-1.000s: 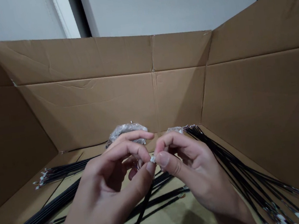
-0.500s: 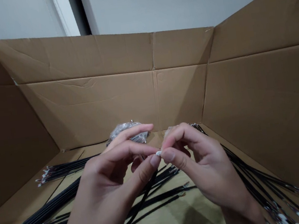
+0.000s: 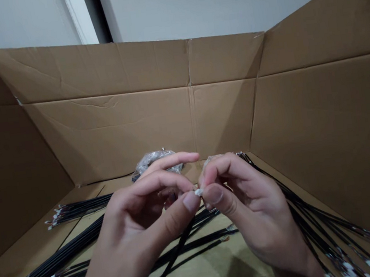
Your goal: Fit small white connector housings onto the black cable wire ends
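A small white connector (image 3: 198, 192) sits between my two hands at the centre of the view. My left hand (image 3: 153, 206) pinches it from the left between thumb and index finger, with another finger stretched out above. From the other side, the thumb and index finger of my right hand (image 3: 240, 199) close on it. Under my left thumb a black cable (image 3: 177, 250) runs down toward the lower left. The fingertips cover where cable and connector meet, and any thin wires there are too small to make out.
Tall cardboard walls (image 3: 112, 134) enclose the work surface. Bundled black cables (image 3: 54, 260) with white connectors lie at left, and more cables (image 3: 315, 221) spread along the right. Cables with bare-looking ends (image 3: 225, 238) lie below my hands. A clear plastic bag (image 3: 153, 159) rests against the back.
My left index and outstretched fingers have shifted slightly right, and my right thumb has rolled a little. The connector has dropped very slightly, still between both hands' fingertips.
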The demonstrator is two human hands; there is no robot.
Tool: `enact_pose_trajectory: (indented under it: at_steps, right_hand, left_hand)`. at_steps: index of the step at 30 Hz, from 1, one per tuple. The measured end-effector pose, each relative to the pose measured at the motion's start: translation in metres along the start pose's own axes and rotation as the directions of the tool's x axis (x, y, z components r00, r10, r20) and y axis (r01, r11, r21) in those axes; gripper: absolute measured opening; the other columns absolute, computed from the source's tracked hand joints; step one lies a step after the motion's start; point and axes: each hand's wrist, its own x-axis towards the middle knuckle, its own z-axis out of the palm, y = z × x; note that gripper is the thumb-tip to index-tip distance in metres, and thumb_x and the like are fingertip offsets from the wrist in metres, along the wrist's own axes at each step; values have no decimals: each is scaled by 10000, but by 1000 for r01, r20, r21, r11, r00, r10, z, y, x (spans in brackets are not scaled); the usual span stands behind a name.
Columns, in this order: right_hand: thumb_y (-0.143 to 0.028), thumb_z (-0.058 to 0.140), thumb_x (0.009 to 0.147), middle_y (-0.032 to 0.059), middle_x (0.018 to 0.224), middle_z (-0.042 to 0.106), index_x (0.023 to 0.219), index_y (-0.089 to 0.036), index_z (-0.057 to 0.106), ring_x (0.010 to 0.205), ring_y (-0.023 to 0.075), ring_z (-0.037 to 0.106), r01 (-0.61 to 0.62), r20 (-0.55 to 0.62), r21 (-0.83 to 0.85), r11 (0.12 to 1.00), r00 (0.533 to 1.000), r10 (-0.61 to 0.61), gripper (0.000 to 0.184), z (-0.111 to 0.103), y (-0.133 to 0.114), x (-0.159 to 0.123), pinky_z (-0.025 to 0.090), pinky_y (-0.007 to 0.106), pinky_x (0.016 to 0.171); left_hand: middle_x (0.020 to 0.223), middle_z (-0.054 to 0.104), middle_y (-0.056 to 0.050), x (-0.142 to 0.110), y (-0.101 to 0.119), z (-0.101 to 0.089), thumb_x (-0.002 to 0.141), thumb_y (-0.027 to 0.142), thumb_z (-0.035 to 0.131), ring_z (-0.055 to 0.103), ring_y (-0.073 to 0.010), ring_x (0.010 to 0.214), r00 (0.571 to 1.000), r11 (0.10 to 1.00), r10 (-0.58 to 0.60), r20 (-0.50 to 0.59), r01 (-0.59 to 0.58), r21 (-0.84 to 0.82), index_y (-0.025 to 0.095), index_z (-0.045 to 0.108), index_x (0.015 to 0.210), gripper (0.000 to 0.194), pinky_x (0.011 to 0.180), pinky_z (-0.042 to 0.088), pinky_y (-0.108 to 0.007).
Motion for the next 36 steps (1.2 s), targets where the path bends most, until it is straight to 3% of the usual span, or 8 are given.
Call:
enact_pose_trajectory:
  at_steps: [3,5,8,11,16,21,28,36]
  right_hand:
    - [-350,648,1040,-43,793,530,925,-251,630,724,122,477,-22,-1,28,999,1000,22,153,4,1,1,420,249,671]
    - [-338,640,1042,-44,781,514,920,-244,624,715,119,473,-28,-9,48,998,1000,29,155,6,1,2,425,241,664]
    - [-330,632,1046,-46,782,526,911,-244,620,710,114,476,-28,-9,72,997,1000,29,160,9,0,2,431,229,664]
    - [-356,639,1047,-49,788,528,922,-259,626,715,109,481,-41,-8,80,996,999,42,159,9,-2,-2,428,222,667]
    - [-405,655,1033,-46,794,514,926,-273,633,722,119,470,-79,10,109,991,997,78,171,6,-3,-4,420,241,665]
    - [-420,664,1027,-51,761,476,915,-273,642,696,117,445,-85,10,57,995,996,84,186,5,-4,-3,400,236,632]
    - [-417,657,1033,-55,781,529,912,-274,640,715,110,469,-95,14,87,992,995,94,188,6,-4,-2,420,231,662]
    - [-448,680,1012,-60,807,553,911,-289,657,739,110,491,-150,64,36,988,987,148,189,1,-7,-5,408,244,661]
  left_hand:
    - [1256,784,12,0,3,1,875,387,809,776,-180,1053,994,991,89,-58,-82,103,295,807,748,157,780,607,-134]
    - [1236,788,16,-1,4,0,861,386,817,775,-168,998,993,989,87,-85,-76,127,295,807,739,152,808,609,-149]
    - [1245,783,38,-3,4,-1,843,415,838,763,-122,825,996,999,20,-91,-16,47,308,806,740,152,693,605,-137]
    - [1240,791,29,-3,4,-2,855,442,829,767,-121,755,998,998,-51,-26,50,-42,305,807,740,181,593,594,-132]
    - [1253,797,34,-1,5,-3,864,372,832,798,-195,1057,1000,1000,5,-27,-5,-21,333,823,751,121,782,636,-145]
    - [1219,817,27,-3,4,-5,869,399,821,791,-204,1090,997,996,70,-45,-67,52,337,820,722,159,789,633,-142]
    - [1259,797,67,-5,4,-2,898,377,793,788,-158,1068,988,984,125,-89,-112,137,338,794,743,160,893,602,-133]
    - [1069,834,63,-3,5,-7,887,299,787,759,-176,1182,969,945,240,-49,-222,240,361,793,752,149,882,604,-128]
